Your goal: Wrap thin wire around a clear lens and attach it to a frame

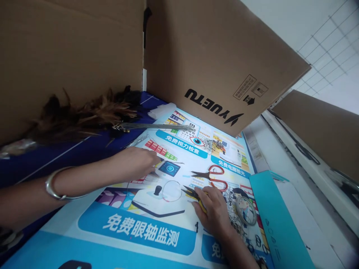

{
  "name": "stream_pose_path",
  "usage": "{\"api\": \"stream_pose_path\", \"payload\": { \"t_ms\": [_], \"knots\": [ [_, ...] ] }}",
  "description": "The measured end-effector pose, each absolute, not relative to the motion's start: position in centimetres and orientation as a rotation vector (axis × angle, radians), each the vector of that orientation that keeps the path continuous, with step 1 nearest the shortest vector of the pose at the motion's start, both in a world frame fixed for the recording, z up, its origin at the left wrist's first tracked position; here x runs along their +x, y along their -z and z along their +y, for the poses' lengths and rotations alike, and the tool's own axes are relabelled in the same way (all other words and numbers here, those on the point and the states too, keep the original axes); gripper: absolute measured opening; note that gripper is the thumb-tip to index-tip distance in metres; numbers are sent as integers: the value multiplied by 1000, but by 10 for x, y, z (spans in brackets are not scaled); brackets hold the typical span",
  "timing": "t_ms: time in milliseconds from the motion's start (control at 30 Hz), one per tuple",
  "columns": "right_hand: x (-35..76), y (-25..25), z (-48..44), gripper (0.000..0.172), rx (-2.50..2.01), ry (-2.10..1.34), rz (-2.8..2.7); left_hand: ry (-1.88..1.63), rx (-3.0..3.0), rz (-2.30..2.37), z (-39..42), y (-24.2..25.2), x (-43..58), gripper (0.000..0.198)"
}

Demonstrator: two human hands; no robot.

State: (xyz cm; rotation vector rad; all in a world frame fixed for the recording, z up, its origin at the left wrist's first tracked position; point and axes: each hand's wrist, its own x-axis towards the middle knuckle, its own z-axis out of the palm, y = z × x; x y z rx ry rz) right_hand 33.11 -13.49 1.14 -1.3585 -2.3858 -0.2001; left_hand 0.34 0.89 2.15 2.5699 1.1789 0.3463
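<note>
My right hand (213, 213) is wrapped round pliers (192, 192) with yellow handles and dark, pointed jaws facing left. My left hand (146, 161), silver bangle on the wrist, has its fingers closed over the printed sheet. Something thin and dark (175, 162) shows by the fingertips; whether they hold it I cannot tell. A fine wire loop (172, 191) lies on the sheet left of the pliers' tips. Just above my right hand rest red-handled scissors (211, 174), blades pointing left. Below my right fingers lies a small black piece (196, 226).
Brown feathers (95, 114) lie along the cardboard panel (70, 48). A bundle of thin wires (159, 127) reaches onto the printed sheet (140, 257). Metal bits (211, 145), a coil of grey wire (246, 210) and a teal box (280, 220) are further right. Another cardboard panel (202, 48) stands behind.
</note>
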Motion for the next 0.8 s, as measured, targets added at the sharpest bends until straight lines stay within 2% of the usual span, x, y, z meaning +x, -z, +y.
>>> {"api": "stream_pose_path", "payload": {
  "t_ms": [167,333,567,800],
  "knots": [
    [330,-13,-134,32,-1353,203,-2381,-37,2690,1215,11,-27,12,18],
    [330,-12,-134,31,-1346,225,-2376,65,2811,1166,8,-23,14,17],
    [331,-12,-135,32,-1366,192,-2362,-29,2637,1220,16,-7,6,26],
    [331,-14,-135,34,-1358,146,-2318,-340,2194,1081,17,-20,5,21]
  ]
}}
